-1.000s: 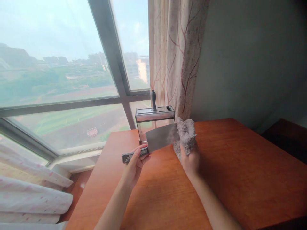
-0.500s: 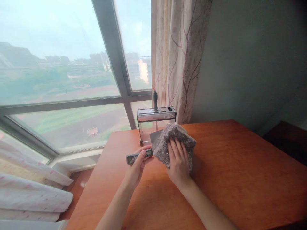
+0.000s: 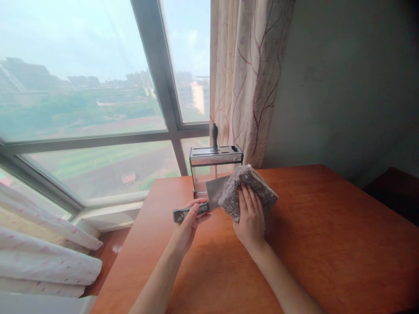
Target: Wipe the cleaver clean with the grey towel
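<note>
My left hand (image 3: 190, 218) is closed round the dark handle of a kitchen knife (image 3: 214, 189), a cleaver-like one with a broad grey blade pointing right. A fluffy grey cloth (image 3: 240, 194) covers the right part of that blade. Over the cloth, my right hand (image 3: 250, 211) presses with its fingers bent into the pile; its thumb is hidden. Behind the blade, on the tabletop, stands a knife block (image 3: 216, 155) with a metal slotted top and clear sides. A dark handle (image 3: 214, 137) sticks up out of it.
The brown wooden table (image 3: 310, 244) reaches to the right and towards me. Beyond its far left edge are a large window (image 3: 88, 161) and a patterned curtain (image 3: 248, 78). A lighter curtain (image 3: 46, 257) hangs at the lower left. A dark wall rises on the right.
My right hand and the cloth have slid right along the blade, so more grey metal shows. My left hand keeps its hold on the handle. The view has shifted slightly.
</note>
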A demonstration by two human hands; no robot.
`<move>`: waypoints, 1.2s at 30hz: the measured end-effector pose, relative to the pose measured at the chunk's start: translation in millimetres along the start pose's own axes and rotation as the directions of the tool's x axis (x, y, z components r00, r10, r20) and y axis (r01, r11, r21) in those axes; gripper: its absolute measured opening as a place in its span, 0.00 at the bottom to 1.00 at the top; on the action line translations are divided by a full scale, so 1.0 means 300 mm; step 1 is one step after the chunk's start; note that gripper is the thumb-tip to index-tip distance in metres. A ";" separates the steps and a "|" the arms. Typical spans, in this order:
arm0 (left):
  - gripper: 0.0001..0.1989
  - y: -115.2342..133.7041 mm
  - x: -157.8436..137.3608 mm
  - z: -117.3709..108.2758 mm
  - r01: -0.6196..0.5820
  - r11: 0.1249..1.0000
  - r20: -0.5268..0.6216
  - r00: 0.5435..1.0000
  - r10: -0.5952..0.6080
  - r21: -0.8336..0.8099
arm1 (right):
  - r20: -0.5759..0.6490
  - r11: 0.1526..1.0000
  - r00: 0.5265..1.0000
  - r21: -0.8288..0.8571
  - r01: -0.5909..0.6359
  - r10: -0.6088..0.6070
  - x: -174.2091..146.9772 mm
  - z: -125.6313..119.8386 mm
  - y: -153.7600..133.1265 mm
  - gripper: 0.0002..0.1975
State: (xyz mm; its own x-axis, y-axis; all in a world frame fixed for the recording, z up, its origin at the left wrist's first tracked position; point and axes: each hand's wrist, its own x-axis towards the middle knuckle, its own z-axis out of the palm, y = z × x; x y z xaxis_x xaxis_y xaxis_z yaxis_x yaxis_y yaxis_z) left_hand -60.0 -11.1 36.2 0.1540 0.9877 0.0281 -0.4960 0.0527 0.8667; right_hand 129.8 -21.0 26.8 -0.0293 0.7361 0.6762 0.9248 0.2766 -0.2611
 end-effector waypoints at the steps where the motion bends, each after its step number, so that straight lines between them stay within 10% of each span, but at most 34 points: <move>1: 0.13 -0.001 0.000 0.001 0.005 1.000 0.000 1.000 -0.005 0.005 | -0.001 1.000 1.000 -0.015 -0.023 0.023 0.001 0.001 0.007 0.34; 12: 0.17 -0.008 -0.009 0.010 0.006 1.000 -0.059 0.998 -0.004 0.029 | 0.093 0.938 0.942 0.164 0.305 -0.323 -0.045 -0.033 -0.131 0.35; 27: 0.13 -0.004 -0.010 0.016 0.015 1.000 0.017 1.000 -0.015 -0.013 | -0.094 0.994 0.989 0.016 -0.109 0.110 0.031 0.010 0.107 0.34; 36: 0.14 -0.012 -0.004 0.026 0.012 0.994 -0.011 1.000 -0.013 -0.106 | 0.085 0.991 0.988 0.064 0.121 -0.126 -0.008 -0.011 -0.055 0.34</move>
State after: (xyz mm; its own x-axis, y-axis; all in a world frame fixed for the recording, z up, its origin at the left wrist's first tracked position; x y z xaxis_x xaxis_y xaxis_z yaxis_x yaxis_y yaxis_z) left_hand -51.8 -13.7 37.1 0.1508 0.9885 0.0113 -0.5821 0.0796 0.8092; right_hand 116.1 -29.5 31.8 -0.1775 0.7454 0.6425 0.8886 0.4020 -0.2209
